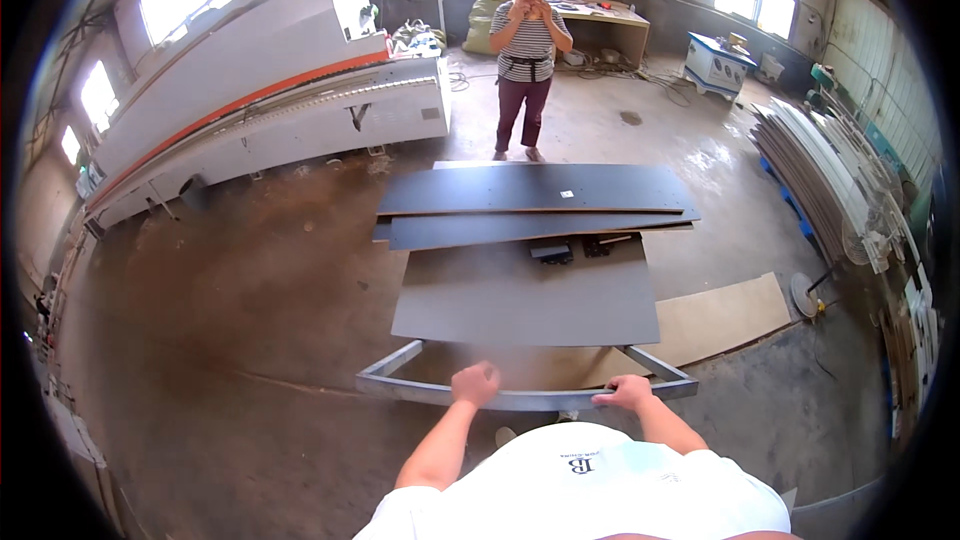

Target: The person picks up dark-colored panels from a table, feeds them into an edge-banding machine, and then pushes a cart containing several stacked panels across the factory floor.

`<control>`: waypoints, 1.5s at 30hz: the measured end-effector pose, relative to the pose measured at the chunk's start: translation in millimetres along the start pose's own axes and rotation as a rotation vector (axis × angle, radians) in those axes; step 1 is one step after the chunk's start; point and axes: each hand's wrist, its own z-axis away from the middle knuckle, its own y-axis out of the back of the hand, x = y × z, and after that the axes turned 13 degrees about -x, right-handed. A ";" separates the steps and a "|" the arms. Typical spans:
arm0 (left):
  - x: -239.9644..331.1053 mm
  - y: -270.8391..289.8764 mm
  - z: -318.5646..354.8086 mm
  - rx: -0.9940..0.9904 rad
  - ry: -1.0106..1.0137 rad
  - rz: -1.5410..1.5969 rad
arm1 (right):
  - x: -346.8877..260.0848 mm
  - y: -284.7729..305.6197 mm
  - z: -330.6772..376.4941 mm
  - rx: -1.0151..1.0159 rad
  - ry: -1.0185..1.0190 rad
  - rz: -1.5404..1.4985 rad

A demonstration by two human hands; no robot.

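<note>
White machine: far left, long body with an orange stripe; its long axis runs obliquely, the near end toward the left rim.
Metal frame: directly in front of the wearer, low centre; I see its long front bar lying left to right, bowed by the lens, with two side bars pointing away to the near edge of the grey panel.
Left hand: at the front bar, left of its middle; fingers curled in. I cannot tell whether they close around the metal.
Grey panel: just beyond the front bar, flat, wider than deep.
Dark panels: overlapping on the grey panel's far part, long axes roughly left to right, slightly skewed to each other.
White label: on the upper dark panel; too small for me to read.
White shirt: the wearer's; dark emblem and small print on it.
Right hand: nearly closed, gripping the front bar toward its right end.
Tan board: flat on the floor, right of the grey panel.
</note>
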 end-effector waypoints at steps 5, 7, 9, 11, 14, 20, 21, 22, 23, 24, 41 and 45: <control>-8.2 10.1 3.6 -0.089 0.017 0.210 | -1.8 -6.5 -4.7 -0.052 -0.006 0.030; -7.0 8.5 14.9 -0.019 -0.073 0.297 | -5.3 -10.6 -7.5 -0.032 -0.001 0.011; 0.1 1.1 34.6 -0.021 -0.040 0.264 | -13.0 -11.6 -8.6 -0.061 0.024 0.037; 12.7 -2.9 53.3 -0.146 -0.105 0.195 | -14.6 -8.9 -10.9 -0.084 0.040 0.036; 18.6 -24.8 96.3 -0.252 -0.086 0.228 | -15.9 -5.3 -15.7 -0.086 0.071 0.061; 11.6 -24.0 188.8 -0.495 0.021 0.257 | -38.4 -19.3 -10.6 -0.121 0.118 0.122; 4.1 -26.3 199.7 -0.499 0.026 0.265 | -33.7 -28.4 -15.4 -0.059 0.136 0.120; 4.1 -24.4 209.3 -0.473 0.084 0.266 | -35.5 -24.0 -10.0 -0.088 0.121 0.090; 7.1 -15.4 210.1 -0.435 0.127 0.263 | -33.2 -22.7 -12.0 -0.093 0.117 0.121; 8.7 -5.4 214.8 -0.446 0.178 0.262 | -33.1 -24.7 -10.4 -0.115 0.109 0.136; -94.2 150.5 171.2 0.006 0.041 0.892 | -52.4 -40.8 -14.1 -0.245 -0.119 -0.060; -133.0 215.7 169.3 -0.110 0.005 0.868 | -73.1 -57.8 -14.3 -0.170 -0.115 -0.034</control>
